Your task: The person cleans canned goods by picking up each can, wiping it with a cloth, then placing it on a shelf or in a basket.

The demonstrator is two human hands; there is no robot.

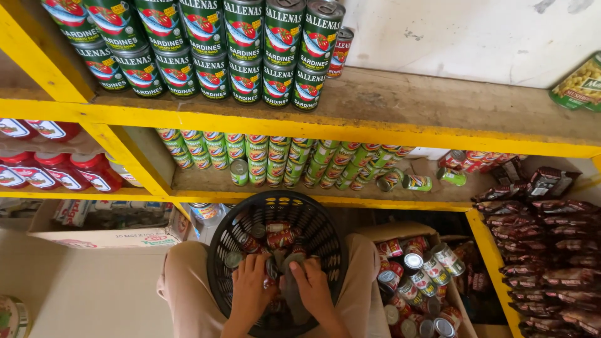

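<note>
Both hands (282,288) in black basket (325,231), fingers curled

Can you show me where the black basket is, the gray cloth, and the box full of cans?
black basket (220,241), head view, left rim.
gray cloth (293,294), head view, middle fold.
cardboard box (400,230), head view, top flap.

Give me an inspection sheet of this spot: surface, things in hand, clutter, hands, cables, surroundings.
Surface: black basket resting on the person's lap.
Job's things: red-labelled cans in the basket; a grey cloth between the hands.
Clutter: cardboard box of cans to the right.
Grippers: left hand and right hand inside the basket, on the cloth and cans.
Cables: nothing seen.
Surroundings: yellow shelves with stacked green-labelled cans, red bottles, dark packets.
</note>
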